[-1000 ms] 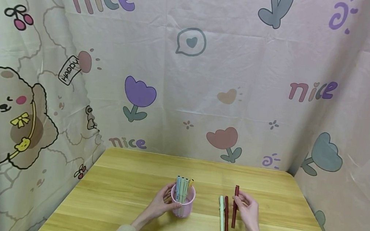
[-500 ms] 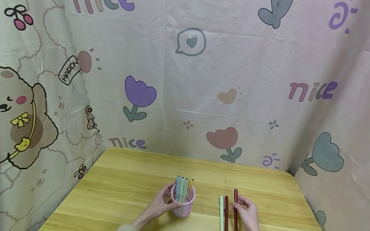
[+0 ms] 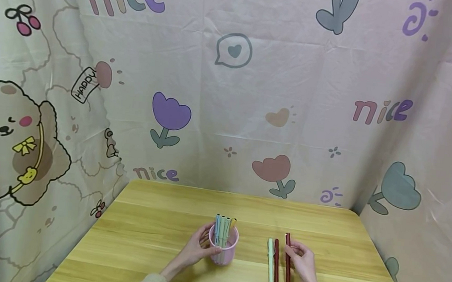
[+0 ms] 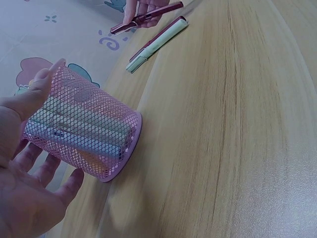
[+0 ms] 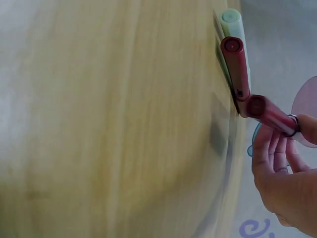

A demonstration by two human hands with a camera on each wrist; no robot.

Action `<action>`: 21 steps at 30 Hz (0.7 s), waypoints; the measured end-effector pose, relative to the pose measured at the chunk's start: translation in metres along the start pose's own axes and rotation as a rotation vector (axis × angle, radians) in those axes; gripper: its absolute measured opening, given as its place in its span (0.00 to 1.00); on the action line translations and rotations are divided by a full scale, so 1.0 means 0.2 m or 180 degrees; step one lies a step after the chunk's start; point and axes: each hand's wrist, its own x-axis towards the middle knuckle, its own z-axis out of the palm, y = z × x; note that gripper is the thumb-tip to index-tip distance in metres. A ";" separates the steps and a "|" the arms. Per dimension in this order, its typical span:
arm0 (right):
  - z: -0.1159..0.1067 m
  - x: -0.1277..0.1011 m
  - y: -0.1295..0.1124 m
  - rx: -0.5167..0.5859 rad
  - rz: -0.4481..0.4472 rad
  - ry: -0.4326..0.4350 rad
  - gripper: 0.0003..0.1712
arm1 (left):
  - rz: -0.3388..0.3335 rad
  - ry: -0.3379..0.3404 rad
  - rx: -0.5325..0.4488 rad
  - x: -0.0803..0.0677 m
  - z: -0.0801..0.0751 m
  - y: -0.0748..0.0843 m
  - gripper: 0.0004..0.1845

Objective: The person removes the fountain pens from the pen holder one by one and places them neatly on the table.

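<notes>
My left hand (image 3: 193,249) holds a pink mesh pen holder (image 4: 89,119), its thumb at the rim and fingers around the far side. Several pens (image 3: 222,231) in pale blue, green and yellow stand inside the holder. To the right, my right hand (image 3: 303,259) pinches a dark red pen (image 3: 288,267) between thumb and fingers. In the left wrist view that pen shows raised above the table. Just left of it, a light green pen (image 3: 270,263) and a second dark red pen (image 3: 276,262) lie side by side on the wood.
The wooden table (image 3: 154,224) has its back edge against a printed curtain (image 3: 222,91). More of this patterned cloth (image 3: 443,146) hangs along the right side, and a bear print covers the left cloth (image 3: 8,140).
The dark red pen in my right hand has moved slightly toward me, its lower end shifting a little right. My left hand and the pen holder have stayed in place.
</notes>
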 end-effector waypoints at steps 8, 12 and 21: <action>0.00 0.02 0.02 -0.0143 0.0032 -0.0014 0.23 | -0.0003 0.0012 0.0007 0.00 0.00 0.00 0.51; 0.00 0.03 0.04 -0.0208 0.0002 -0.0032 0.24 | 0.0000 0.0020 0.0028 0.00 0.00 0.00 0.51; 0.00 0.06 0.05 -0.0447 0.0063 -0.0049 0.20 | 0.0079 0.0001 0.0020 0.01 0.00 -0.02 0.50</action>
